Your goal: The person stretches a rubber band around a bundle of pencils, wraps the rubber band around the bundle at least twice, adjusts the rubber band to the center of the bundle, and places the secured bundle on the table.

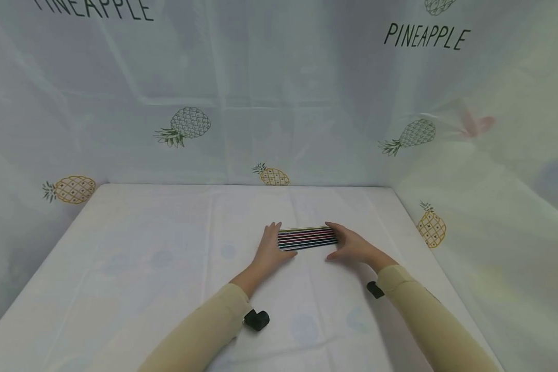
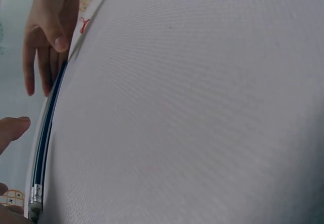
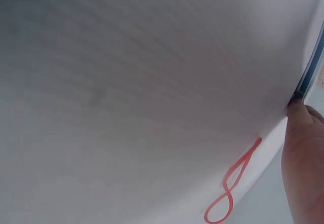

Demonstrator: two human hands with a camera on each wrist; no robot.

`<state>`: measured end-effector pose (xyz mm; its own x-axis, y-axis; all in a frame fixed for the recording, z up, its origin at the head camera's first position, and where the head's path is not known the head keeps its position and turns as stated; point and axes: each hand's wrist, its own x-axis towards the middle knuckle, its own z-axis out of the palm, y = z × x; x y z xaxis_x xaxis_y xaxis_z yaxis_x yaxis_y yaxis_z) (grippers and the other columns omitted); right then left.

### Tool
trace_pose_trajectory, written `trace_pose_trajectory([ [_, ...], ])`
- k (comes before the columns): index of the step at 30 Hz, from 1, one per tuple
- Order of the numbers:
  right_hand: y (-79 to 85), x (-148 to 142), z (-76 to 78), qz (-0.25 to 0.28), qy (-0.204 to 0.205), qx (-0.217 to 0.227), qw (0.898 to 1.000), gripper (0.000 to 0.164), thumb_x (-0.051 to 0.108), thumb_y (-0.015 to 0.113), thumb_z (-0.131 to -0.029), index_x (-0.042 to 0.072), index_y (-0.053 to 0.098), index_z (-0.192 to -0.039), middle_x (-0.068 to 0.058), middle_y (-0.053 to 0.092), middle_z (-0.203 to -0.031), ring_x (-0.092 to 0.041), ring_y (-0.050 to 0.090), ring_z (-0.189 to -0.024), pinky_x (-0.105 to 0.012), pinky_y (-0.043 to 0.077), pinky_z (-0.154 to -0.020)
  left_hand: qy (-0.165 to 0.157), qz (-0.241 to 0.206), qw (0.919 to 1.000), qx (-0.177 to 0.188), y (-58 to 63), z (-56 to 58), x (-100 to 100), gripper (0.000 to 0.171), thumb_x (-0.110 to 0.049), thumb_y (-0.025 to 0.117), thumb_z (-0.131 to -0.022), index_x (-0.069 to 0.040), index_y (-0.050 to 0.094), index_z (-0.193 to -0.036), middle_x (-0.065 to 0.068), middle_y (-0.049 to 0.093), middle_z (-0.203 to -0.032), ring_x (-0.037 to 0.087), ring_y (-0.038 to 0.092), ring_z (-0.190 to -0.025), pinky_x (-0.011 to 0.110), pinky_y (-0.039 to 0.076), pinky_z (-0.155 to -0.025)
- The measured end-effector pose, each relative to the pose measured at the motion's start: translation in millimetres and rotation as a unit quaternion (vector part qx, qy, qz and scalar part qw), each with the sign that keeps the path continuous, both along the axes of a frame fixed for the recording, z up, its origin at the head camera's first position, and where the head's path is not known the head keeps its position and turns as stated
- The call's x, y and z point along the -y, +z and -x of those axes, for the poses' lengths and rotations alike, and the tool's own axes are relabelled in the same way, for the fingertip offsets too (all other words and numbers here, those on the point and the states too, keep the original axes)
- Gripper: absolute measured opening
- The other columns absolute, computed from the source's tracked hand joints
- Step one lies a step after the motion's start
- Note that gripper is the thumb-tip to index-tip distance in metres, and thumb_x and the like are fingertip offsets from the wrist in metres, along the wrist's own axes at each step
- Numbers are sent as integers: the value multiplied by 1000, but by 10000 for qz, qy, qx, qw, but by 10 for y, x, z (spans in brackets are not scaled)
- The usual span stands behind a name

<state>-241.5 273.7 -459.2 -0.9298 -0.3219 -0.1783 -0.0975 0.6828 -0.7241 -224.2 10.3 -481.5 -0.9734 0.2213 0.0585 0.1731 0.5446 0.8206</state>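
Several pencils [image 1: 307, 238] lie side by side in a flat row on the white table, pointing left to right. At their left end is my left hand [image 1: 268, 251], fingers extended and thumb spread toward me. My right hand [image 1: 351, 245] is at the other end, its fingertips reaching the far corner of the row and its thumb apart on the near side. The left wrist view shows a dark blue pencil [image 2: 46, 133] with a metal band and eraser at its near end, beside the left fingers [image 2: 12, 130]. In the right wrist view, the right hand [image 3: 306, 158] touches the pencil ends.
A white cloth with printed spots covers the table [image 1: 158, 289]. Behind and at the sides hangs a pineapple-print curtain [image 1: 242, 129]. A red looped mark [image 3: 230, 183] shows near the table's edge in the right wrist view.
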Motion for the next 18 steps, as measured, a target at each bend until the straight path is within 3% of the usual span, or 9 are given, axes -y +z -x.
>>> trace_pose_trajectory([
  [8,-48,15,-38,118,-170,111,9997,109,17,91,-67,5,25,-153,-21,28,-155,-38,26,-142,-49,23,-114,-103,31,9999,94,25,6,-67,96,-17,85,-75,7,28,-148,28,23,-153,45,10,-144,50,17,-116],
  [18,-57,-8,-121,422,-587,348,9968,107,13,90,-68,9,26,-154,-16,28,-156,-33,26,-143,-47,20,-116,-214,377,9991,-13,-47,102,-69,96,-12,86,-73,2,30,-149,24,20,-156,43,9,-145,51,19,-115],
])
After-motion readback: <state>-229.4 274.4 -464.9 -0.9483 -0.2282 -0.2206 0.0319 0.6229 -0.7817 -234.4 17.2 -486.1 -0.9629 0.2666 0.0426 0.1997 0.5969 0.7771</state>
